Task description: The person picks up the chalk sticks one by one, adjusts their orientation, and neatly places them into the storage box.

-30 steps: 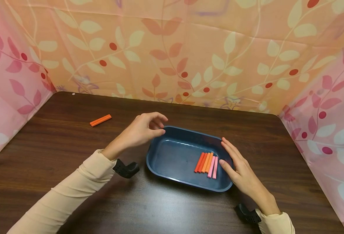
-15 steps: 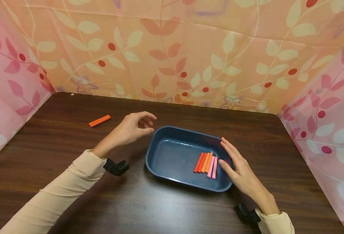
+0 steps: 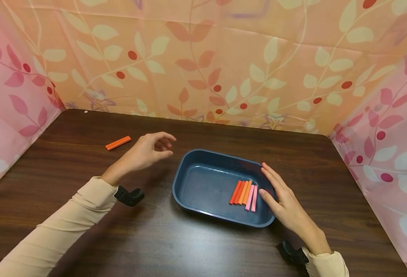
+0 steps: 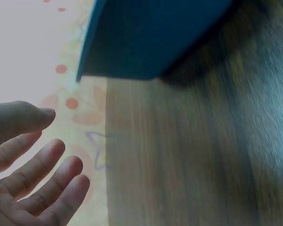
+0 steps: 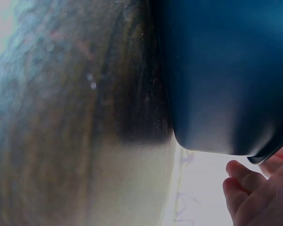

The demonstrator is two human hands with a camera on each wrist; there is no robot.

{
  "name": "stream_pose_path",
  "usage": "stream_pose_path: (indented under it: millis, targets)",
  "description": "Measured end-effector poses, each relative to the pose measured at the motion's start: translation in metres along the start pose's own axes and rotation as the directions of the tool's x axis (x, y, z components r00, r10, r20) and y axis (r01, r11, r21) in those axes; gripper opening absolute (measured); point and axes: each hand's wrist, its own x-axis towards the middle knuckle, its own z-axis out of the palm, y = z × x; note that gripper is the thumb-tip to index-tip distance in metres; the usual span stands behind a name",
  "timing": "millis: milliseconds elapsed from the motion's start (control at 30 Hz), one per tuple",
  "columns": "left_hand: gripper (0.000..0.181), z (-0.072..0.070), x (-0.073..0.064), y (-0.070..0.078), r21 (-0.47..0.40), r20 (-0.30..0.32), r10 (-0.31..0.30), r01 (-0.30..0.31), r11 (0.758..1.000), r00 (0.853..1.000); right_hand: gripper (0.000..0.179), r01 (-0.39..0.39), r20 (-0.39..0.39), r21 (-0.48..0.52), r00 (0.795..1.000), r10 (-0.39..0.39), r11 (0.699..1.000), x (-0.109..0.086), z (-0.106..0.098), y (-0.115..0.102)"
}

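Note:
In the head view a dark blue rectangular tray lies on the table, with red, orange and pink sticks side by side near its right end. My right hand rests at the tray's right rim, thumb over the inside and fingers stretched along the edge. In the right wrist view, fingers show outside the tray wall. Left of the tray, my left hand hovers over the table, fingers loosely bent, holding nothing. Farther left lie orange sticks, close together. The left wrist view shows the hand apart from the tray.
The dark wooden table meets a patterned orange cloth at the back. Pink cloths stand at both sides. A small white spot is at the far left table edge. Black wrist mounts sit at both cuffs.
My left hand has moved left, away from the tray's far left corner and toward the orange sticks. The right hand, the tray and the sticks have stayed in place.

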Motion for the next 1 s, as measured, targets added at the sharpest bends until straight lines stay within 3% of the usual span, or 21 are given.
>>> stream_pose_path:
  millis: [567, 1000]
  targets:
    - [0.038, -0.019, -0.007, -0.026, 0.082, -0.015, -0.052, 0.053, 0.995, 0.999, 0.064, 0.005, -0.004, -0.001, 1.0, -0.005, 1.0, 0.0, 0.0, 0.0]
    - [0.039, -0.035, -0.011, -0.036, 0.134, -0.046, -0.107, 0.113, 0.985, 0.993, 0.064, -0.001, -0.002, -0.001, 1.0, 0.001, 1.0, 0.0, 0.0, 0.0]
